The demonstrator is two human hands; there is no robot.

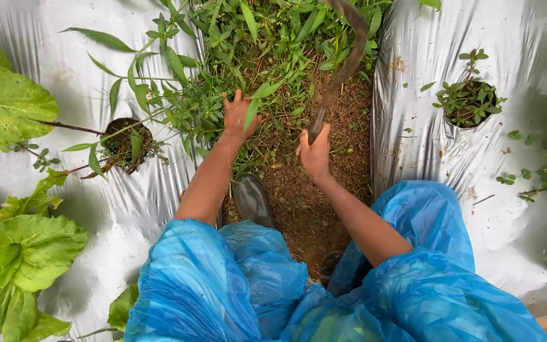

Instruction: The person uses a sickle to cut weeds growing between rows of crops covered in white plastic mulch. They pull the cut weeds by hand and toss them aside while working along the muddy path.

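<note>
Weeding the soil strip between two sheets of silver plastic, mid-cut with a sickle.

Left hand (238,117) has its fingers pressed into a clump of weeds (248,57), bunching the stems at the base; right hand (314,152) is wrapped tight around the handle of the sickle (343,66), whose curved blade arcs up over the green growth ahead. The weeds fill the far end of the strip; the bare soil (311,202) near the boot (253,199) looks already cleared. Judged step: gather and slice. The next move calls for a low pull of the blade under the gripped stems, kept clear of the left fingers and the plastic sheet (425,126). Leafy plants (7,104) sit in holes at the left.
</note>
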